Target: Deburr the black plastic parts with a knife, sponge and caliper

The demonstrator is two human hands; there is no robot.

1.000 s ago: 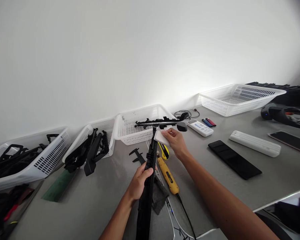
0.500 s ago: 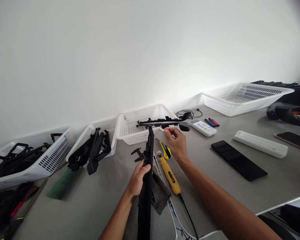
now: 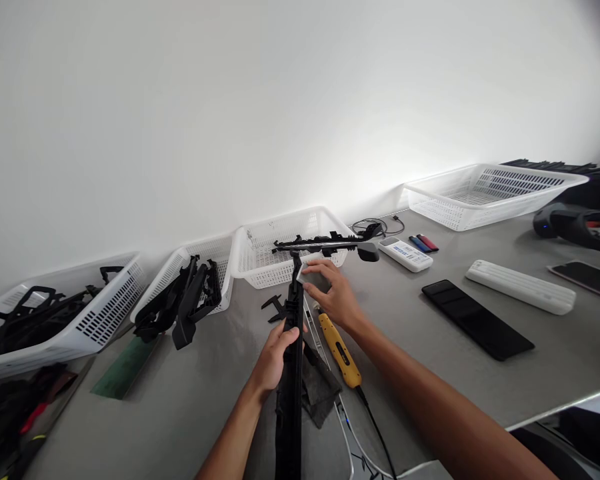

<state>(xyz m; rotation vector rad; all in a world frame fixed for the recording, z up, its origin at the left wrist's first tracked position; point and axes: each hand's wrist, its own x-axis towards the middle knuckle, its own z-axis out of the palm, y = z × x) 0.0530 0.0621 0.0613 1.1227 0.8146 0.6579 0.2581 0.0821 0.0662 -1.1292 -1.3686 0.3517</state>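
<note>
Long black plastic part (image 3: pixel 291 400) is being held up in the left hand (image 3: pixel 273 360), with the thumb laid over its near face and the fingers wrapped behind, so that one's clamped on properly. It's tilted, far end up, above the grey table (image 3: pixel 215 380). The right hand (image 3: pixel 337 297) is curled in a loose C, with thumb and fingertips parted only by the pale flat piece (image 3: pixel 301 272) gripped between them. That piece is seen almost edge-on, right up against the far end of the black part; whether it's pressed on hard can't be told.

Compared with half a second ago, the right hand has been brought left, and the pale piece has been turned so just a sliver of it shows instead of its broad face. The yellow knife that was in plain sight is now hidden by that hand. The left grip looks basically unchanged.

The corded yellow tool (image 3: pixel 340 351) is left lying just right of the black part, with a caliper (image 3: pixel 275 308) on the other side.
</note>
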